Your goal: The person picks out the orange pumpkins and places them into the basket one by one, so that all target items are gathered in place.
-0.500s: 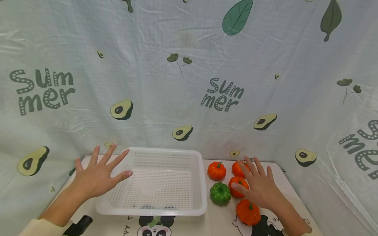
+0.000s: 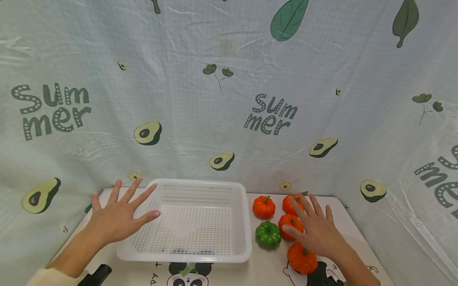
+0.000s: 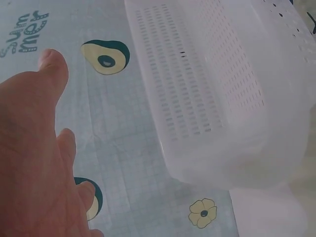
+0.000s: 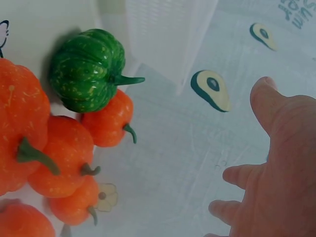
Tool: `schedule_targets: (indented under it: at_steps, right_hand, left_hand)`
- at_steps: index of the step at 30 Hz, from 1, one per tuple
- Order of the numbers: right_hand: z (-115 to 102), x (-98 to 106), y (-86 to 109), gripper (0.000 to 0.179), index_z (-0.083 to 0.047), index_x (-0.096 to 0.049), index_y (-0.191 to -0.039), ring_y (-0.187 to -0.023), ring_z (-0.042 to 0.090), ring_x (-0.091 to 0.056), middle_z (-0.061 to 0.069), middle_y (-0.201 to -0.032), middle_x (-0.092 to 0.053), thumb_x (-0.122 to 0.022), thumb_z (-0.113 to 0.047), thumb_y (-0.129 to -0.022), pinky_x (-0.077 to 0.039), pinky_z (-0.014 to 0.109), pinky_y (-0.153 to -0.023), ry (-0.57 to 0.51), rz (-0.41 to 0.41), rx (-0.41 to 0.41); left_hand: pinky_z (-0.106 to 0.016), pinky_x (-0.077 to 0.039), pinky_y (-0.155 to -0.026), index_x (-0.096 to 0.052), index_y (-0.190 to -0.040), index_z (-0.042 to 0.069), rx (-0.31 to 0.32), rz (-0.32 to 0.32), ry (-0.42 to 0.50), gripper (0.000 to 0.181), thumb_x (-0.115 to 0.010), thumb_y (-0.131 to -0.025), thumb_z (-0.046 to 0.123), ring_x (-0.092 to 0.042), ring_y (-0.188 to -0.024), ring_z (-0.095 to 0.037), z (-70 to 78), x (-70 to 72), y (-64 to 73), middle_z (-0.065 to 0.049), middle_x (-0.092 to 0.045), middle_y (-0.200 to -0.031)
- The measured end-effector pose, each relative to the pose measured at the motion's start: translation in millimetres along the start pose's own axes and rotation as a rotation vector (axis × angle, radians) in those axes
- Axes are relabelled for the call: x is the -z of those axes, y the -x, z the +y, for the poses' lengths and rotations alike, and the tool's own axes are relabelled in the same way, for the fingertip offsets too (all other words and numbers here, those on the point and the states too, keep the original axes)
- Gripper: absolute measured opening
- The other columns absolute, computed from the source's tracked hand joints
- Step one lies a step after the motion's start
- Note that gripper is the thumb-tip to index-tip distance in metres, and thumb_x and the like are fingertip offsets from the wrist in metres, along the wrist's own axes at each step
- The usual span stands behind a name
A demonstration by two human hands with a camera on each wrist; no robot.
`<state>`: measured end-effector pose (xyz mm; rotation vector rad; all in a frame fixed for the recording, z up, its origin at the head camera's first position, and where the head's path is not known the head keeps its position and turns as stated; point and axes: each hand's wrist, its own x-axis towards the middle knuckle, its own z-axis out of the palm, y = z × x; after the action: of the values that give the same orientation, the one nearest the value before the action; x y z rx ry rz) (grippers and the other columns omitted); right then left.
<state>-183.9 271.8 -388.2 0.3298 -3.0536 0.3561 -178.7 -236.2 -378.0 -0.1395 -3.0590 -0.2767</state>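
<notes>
- Head: left hand (image 2: pixel 116 218) and right hand (image 2: pixel 317 231) empty, fingers spread; orange pumpkins (image 2: pixel 264 207) right of the basket (image 2: pixel 184 257) might roll if brushed.
- Left wrist: a bump could shift the basket.
- Right wrist: crowding could spoil a grip on the green pumpkin (image 4: pixel 89 71).

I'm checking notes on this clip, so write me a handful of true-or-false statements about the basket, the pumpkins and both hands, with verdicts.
1. The green pumpkin stands on the table, to the right of the white basket. True.
2. A pumpkin lies inside the white basket. False: none shows in it.
3. The left hand and the right hand both have their fingers spread. True.
4. The left hand grips the green pumpkin. False: it holds nothing and, in the head view, overlaps the basket's left side.
5. The orange pumpkin nearest the head camera has a green stem. True.
</notes>
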Motion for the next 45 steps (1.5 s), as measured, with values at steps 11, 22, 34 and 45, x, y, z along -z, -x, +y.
schedule_targets:
  at_steps: [11,22,34,45]
  right_hand:
    - [8,-4,4.1,0.091,-0.013,-0.039,-0.161,-0.157,0.052,-0.008,0.018,-0.173,-0.023,-0.061,-0.069,-0.093,0.000,0.084,-0.113,-0.002,0.004,0.001]
    - [13,-11,8.4,0.094,-0.013,-0.041,-0.160,-0.155,0.053,-0.014,0.020,-0.171,-0.027,-0.059,-0.074,-0.091,-0.006,0.086,-0.111,0.052,-0.002,-0.024]
    - [21,-22,18.3,0.101,-0.014,-0.036,-0.163,-0.154,0.055,-0.014,0.022,-0.170,-0.028,-0.059,-0.078,-0.088,-0.004,0.085,-0.111,0.027,-0.026,-0.060]
    - [32,-37,24.4,0.104,-0.011,-0.038,-0.161,-0.151,0.056,-0.017,0.025,-0.168,-0.029,-0.059,-0.080,-0.086,-0.006,0.087,-0.110,0.007,-0.071,-0.103]
  left_hand:
    - [-0.092,0.003,-0.102,-0.033,-0.163,0.030,0.012,0.005,-0.007,0.089,-0.051,-0.092,0.079,-0.007,-0.151,-0.065,-3.7,-1.0,3.3,-0.020,-0.019,-0.173]
    - [-0.093,0.002,-0.102,-0.033,-0.163,0.029,0.017,0.004,-0.011,0.089,-0.052,-0.092,0.078,-0.005,-0.152,-0.065,-10.3,-5.7,6.8,-0.022,-0.019,-0.172]
    - [-0.093,0.006,-0.101,-0.030,-0.164,0.029,0.036,-0.020,0.010,0.093,-0.049,-0.091,0.082,0.002,-0.152,-0.063,-19.8,-15.7,12.6,-0.023,-0.016,-0.172]
    - [-0.093,0.009,-0.101,-0.031,-0.164,0.026,0.026,-0.041,0.057,0.094,-0.058,-0.090,0.076,0.001,-0.150,-0.068,-26.6,-22.7,16.3,-0.027,-0.015,-0.171]
